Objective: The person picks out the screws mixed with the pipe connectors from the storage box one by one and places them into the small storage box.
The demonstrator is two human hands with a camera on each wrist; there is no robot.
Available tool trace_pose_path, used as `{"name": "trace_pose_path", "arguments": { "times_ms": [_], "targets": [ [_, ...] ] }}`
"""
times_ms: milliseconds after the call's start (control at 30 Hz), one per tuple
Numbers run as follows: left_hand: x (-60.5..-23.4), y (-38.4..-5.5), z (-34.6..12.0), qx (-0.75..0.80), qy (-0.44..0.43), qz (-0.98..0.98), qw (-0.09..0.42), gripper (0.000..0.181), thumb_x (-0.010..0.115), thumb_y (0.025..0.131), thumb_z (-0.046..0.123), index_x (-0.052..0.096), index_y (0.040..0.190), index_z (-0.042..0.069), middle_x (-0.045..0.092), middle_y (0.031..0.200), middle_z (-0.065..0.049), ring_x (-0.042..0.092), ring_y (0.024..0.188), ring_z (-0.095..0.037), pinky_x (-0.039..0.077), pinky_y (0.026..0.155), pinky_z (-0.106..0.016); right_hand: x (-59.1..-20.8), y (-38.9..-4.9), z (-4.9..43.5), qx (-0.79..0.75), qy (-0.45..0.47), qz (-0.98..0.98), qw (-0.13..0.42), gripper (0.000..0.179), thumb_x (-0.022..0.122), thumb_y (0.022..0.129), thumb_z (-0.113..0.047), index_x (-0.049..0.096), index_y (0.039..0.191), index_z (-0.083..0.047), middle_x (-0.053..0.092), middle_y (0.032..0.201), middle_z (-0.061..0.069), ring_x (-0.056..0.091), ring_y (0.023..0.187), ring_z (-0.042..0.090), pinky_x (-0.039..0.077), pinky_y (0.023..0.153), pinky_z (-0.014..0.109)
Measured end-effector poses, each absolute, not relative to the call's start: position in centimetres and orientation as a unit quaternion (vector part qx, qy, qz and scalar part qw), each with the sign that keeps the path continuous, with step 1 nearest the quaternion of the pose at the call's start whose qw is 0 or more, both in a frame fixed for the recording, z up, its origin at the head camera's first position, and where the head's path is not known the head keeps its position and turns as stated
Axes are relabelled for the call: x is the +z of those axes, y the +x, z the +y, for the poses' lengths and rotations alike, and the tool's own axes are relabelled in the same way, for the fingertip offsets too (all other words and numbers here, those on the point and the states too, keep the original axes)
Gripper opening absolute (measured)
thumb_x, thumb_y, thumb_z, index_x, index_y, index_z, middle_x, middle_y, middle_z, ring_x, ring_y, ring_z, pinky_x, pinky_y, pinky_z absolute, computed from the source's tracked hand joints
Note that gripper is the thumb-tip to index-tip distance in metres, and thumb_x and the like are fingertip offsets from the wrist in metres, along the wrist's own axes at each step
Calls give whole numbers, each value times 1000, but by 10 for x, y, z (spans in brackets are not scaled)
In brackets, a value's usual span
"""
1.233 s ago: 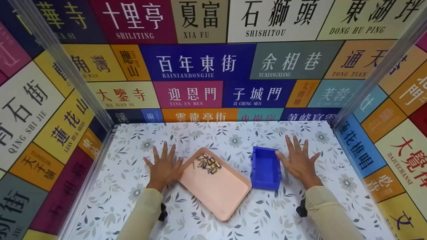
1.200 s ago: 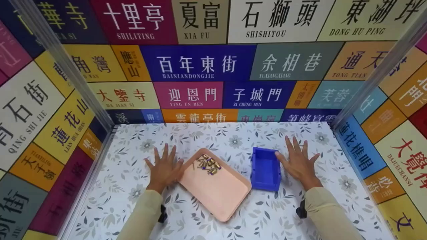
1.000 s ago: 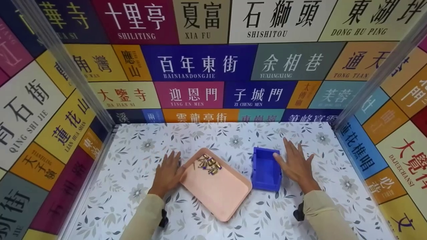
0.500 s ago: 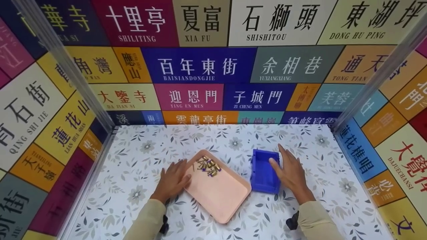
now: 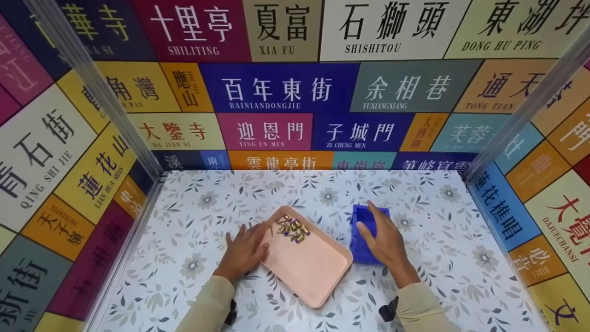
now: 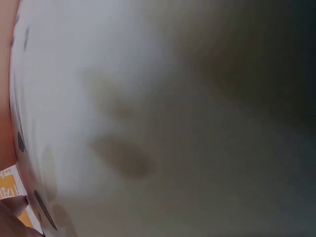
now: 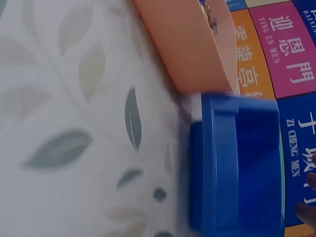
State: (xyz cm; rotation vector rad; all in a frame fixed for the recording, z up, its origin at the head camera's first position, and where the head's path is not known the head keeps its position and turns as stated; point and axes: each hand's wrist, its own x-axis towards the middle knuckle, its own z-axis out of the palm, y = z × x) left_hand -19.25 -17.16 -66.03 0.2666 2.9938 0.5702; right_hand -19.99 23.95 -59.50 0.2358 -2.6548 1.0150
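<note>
A peach tray lies at an angle on the table, with a pile of small brass-coloured pieces showing bits of blue near its far corner. My left hand is at the tray's left edge, its fingers spread and the thumb by the rim. To the right of the tray stands a blue plastic bin; my right hand is over its right side with fingers extended, holding nothing. The right wrist view shows the bin close to the tray. Blur fills most of the left wrist view.
A white leaf-patterned cloth covers the table. Colourful sign-printed panels rise behind it and on both sides, with clear strips at the corners.
My right hand has moved left from beside the blue bin to over it. My left hand has gone from flat and spread to more bent at the tray's edge. Tray and bin look unmoved.
</note>
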Motion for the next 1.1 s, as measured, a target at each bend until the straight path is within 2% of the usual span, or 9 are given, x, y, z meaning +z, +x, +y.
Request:
{"name": "trace_pose_path", "arguments": {
  "times_ms": [167,367,633,867,1100],
  "targets": [
    [-660,-188,-168,182,74,979,42,67,38,102,59,13,162,47,41,163,1,20,156,-43,5,119,-78,-599,-199,214,379,107,-905,160,66,66,97,-40,47,154,-14,60,147,13,53,138,38,41,114,58],
    [-660,-185,-166,175,59,981,58,67,38,100,61,13,161,51,43,162,0,19,157,-40,3,120,-76,-600,-200,183,412,137,-883,176,60,72,94,-35,56,147,-14,71,129,10,66,121,32,52,101,54],
    [-659,-188,-166,180,62,981,46,66,38,101,62,14,161,49,44,162,1,20,157,-40,4,120,-76,-599,-208,144,434,181,-872,136,52,71,95,-37,63,139,-10,74,117,11,71,105,27,61,87,46],
    [-663,-188,-167,174,61,982,31,64,39,101,61,21,161,47,50,157,-1,25,156,-40,8,119,-76,-602,-219,120,446,198,-868,92,47,76,92,-34,68,132,-9,74,110,14,72,99,31,61,85,49],
    [-663,-189,-166,182,52,981,40,64,40,101,61,12,159,56,47,159,0,22,156,-40,4,120,-75,-609,-236,102,428,251,-861,109,43,81,89,-30,72,125,-10,75,101,11,74,89,25,63,77,40]
  ]
}}
